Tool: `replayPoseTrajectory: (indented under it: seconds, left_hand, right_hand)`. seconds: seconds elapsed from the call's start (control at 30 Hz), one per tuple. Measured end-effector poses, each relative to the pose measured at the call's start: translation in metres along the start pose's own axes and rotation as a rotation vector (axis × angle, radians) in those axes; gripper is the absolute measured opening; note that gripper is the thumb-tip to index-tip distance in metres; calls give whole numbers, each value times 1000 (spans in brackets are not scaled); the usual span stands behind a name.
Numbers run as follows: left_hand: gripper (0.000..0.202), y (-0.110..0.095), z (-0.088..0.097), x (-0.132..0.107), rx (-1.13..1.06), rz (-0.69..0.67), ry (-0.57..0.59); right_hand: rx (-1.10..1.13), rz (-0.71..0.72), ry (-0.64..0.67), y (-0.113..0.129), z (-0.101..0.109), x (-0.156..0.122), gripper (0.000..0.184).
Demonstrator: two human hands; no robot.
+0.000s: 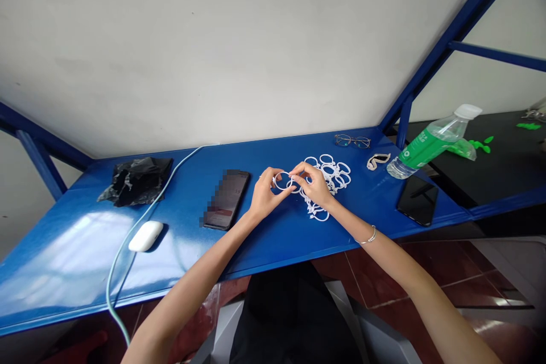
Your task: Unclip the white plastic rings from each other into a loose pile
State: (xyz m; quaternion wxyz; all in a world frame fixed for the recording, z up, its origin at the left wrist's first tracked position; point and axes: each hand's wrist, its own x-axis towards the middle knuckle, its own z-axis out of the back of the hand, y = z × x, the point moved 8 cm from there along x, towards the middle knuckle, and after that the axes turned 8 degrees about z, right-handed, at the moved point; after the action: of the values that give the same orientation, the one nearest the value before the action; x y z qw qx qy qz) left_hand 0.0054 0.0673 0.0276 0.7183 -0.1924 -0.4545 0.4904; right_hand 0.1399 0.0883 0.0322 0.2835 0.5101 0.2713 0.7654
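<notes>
Over the blue tabletop [264, 244], my left hand [265, 196] pinches a thin white plastic loop [281, 172], which looks like a looped cable tie, at its left and lower side. The fingertips of my right hand [313, 185] are closed on the same loop at its right edge. Another white loop hangs just below, between the hands; whether it is linked to the first I cannot tell. Several similar white loops lie in a tangled pile [328, 172] beside and partly under my right hand, which hides some of them.
Left of my hands lie a dark phone [228, 199], a white rounded case [146, 236], a pale cable [140, 219] and a black plastic bag [136, 181]. To the right are glasses [353, 141], a whitish strap-like item [377, 161], a water bottle [430, 145] and another phone [418, 200].
</notes>
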Motion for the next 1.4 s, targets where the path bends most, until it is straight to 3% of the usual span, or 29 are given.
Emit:
replayPoseTrajectory:
  seconds: [1.4]
  left_hand:
    - [33, -3, 2, 1, -3, -24, -41]
  right_hand:
    - [30, -1, -30, 0, -2, -1, 17]
